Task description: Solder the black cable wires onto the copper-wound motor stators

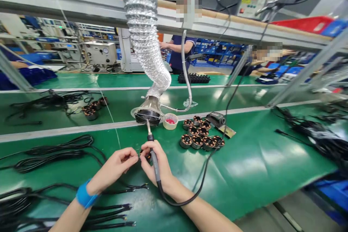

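My right hand is closed around a soldering iron, whose metal tip points up and away from me. Partly hidden behind its fingers is a small copper-wound motor stator, which they seem to touch. My left hand, with a blue wristband on its arm, is pinched just left of the stator; whatever lies between its fingertips is too small to make out. Beyond the iron's tip hangs a black fume-extraction hood on a silver flexible duct.
Several stators stand right of centre, beside a grey metal holder. A small tub with red contents sits near the hood. Black cables lie at left, more cables at right. Co-workers are across the bench.
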The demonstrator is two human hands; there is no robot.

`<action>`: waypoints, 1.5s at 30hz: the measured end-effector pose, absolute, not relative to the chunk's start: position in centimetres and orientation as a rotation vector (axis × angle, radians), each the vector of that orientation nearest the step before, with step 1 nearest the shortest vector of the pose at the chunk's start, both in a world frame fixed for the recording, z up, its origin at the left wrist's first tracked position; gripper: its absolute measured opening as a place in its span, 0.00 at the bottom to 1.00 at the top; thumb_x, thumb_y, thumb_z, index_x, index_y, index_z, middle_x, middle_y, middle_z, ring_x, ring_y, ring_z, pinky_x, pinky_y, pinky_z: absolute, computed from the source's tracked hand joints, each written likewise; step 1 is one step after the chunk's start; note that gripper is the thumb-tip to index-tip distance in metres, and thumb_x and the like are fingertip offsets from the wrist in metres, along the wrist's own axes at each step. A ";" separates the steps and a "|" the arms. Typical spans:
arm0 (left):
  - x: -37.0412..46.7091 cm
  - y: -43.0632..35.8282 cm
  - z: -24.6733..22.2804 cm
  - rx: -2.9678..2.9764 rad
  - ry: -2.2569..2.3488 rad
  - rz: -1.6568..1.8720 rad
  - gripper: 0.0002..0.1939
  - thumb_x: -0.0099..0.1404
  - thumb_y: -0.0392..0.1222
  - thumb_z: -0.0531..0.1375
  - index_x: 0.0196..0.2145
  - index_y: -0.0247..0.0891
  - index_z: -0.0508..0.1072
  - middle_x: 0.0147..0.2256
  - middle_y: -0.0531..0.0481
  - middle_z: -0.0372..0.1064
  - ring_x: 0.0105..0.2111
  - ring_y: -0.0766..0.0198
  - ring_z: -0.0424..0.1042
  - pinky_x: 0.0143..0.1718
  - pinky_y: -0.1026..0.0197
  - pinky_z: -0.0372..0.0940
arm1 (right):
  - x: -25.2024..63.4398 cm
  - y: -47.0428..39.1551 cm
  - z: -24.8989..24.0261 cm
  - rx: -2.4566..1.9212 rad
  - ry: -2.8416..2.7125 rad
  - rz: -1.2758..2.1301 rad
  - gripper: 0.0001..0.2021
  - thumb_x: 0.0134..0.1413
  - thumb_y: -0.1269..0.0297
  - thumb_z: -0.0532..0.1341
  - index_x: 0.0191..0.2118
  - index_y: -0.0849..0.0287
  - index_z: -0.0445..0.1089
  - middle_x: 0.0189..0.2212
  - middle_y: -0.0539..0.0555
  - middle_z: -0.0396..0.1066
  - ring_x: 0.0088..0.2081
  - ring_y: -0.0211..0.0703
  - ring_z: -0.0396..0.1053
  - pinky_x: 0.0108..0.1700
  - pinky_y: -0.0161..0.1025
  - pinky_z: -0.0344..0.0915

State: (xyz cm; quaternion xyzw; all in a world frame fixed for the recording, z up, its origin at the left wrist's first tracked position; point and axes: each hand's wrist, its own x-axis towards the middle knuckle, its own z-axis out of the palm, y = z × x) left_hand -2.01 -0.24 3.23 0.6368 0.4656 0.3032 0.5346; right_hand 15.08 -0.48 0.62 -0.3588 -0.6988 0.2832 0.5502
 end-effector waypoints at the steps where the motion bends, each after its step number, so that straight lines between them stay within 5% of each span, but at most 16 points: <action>1: -1.9 -0.2 3.1 1.470 1.115 0.741 0.17 0.63 0.55 0.59 0.28 0.37 0.68 0.23 0.57 0.55 0.23 0.69 0.52 0.24 0.66 0.50 | 15.1 -0.5 0.5 -0.838 -1.683 0.664 0.15 0.53 0.75 0.57 0.47 0.53 0.64 0.36 0.50 0.63 0.33 0.36 0.68 0.39 0.35 0.69; 9: -1.2 0.2 1.3 1.266 1.249 1.058 0.10 0.57 0.44 0.61 0.25 0.36 0.68 0.21 0.58 0.57 0.20 0.72 0.48 0.21 0.66 0.44 | 15.6 -0.2 -0.3 -0.816 -1.827 0.503 0.16 0.62 0.74 0.54 0.51 0.50 0.66 0.39 0.54 0.65 0.39 0.41 0.69 0.43 0.39 0.69; 16: -0.8 0.5 0.6 1.002 1.330 1.160 0.11 0.54 0.46 0.62 0.24 0.37 0.66 0.16 0.63 0.47 0.16 0.74 0.42 0.18 0.67 0.38 | 17.4 0.6 -0.1 -0.898 -1.676 0.620 0.21 0.67 0.67 0.53 0.63 0.51 0.59 0.35 0.51 0.74 0.30 0.38 0.73 0.37 0.37 0.72; 21: -0.7 0.5 0.4 0.947 1.318 1.120 0.11 0.53 0.46 0.61 0.25 0.37 0.65 0.15 0.64 0.45 0.15 0.75 0.41 0.17 0.67 0.35 | 18.0 0.3 0.8 -0.912 -1.781 0.415 0.12 0.65 0.67 0.54 0.49 0.52 0.72 0.36 0.52 0.77 0.35 0.41 0.74 0.40 0.41 0.70; 26: -0.7 0.5 0.3 0.972 1.331 1.120 0.10 0.55 0.45 0.60 0.25 0.37 0.65 0.16 0.63 0.46 0.16 0.75 0.42 0.17 0.67 0.37 | 17.8 0.0 1.4 -0.819 -1.815 0.305 0.10 0.64 0.69 0.53 0.41 0.56 0.73 0.31 0.51 0.77 0.28 0.40 0.71 0.32 0.40 0.66; 45: -0.9 0.6 0.1 0.943 1.318 1.131 0.08 0.55 0.44 0.59 0.26 0.37 0.66 0.16 0.63 0.45 0.16 0.75 0.41 0.17 0.67 0.36 | 17.7 0.2 0.8 -0.658 -1.980 0.308 0.11 0.56 0.71 0.54 0.40 0.59 0.73 0.26 0.53 0.70 0.27 0.41 0.62 0.32 0.41 0.54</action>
